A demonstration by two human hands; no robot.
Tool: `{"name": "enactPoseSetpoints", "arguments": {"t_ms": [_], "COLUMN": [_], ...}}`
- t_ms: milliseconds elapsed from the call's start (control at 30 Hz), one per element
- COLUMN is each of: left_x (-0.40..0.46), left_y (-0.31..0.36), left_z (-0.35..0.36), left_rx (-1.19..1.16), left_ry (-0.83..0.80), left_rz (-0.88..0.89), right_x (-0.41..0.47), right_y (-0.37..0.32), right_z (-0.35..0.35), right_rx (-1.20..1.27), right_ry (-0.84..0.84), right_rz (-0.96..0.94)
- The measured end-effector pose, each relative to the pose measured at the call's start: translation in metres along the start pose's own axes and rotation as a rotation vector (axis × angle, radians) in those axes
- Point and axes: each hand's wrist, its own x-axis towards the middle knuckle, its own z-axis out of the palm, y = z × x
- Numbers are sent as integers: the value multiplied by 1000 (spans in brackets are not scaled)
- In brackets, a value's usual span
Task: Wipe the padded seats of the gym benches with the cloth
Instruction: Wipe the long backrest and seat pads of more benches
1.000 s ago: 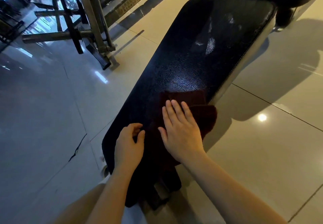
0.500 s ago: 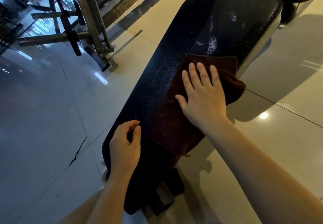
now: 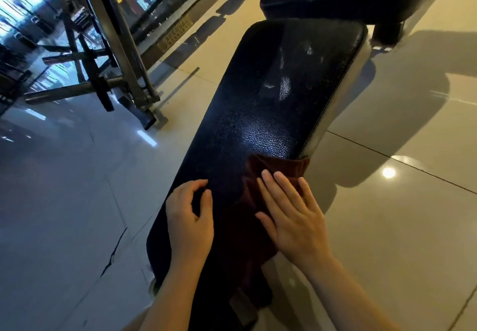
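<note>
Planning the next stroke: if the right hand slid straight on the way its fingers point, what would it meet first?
Probably nothing but pad: the right hand lies flat on the cloth, and beyond its fingertips the bench pad looks bare up to the scuffed patch.

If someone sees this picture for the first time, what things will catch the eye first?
First the long black bench seat, running up the middle with a shiny patch. Then the two hands at its near end: the right hand presses flat on a dark red cloth, and the left hand rests, fingers curled, on the seat beside it. A metal rack stands top left.
</note>
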Motion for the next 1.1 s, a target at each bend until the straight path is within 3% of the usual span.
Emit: {"name": "enactPoseSetpoints", "arguments": {"t_ms": [200,367,567,733,933,1000,1100], "left_x": [28,68,59,33,-5,-18,-22], "left_y": [20,44,65,64,46,40,33], "left_z": [27,49,62,51,37,34,33], "left_rx": [-31,-67,-113,-212,-194,-154,-165], "left_ry": [-61,-125,-275,-323,-278,-279,-295], "left_rz": [-7,24,81,-47,-293,-343,-453], "right_x": [50,93,72,41,56,78,109], "right_y": [25,61,39,15,25,33,42], "right_z": [-2,-11,-11,-8,-36,-47,-62], "right_rx": [122,165,352,334,424,344,164], "right_ry": [212,300,308,294,326,238,-103], "right_rz": [250,345,341,249,322,346,247]}}
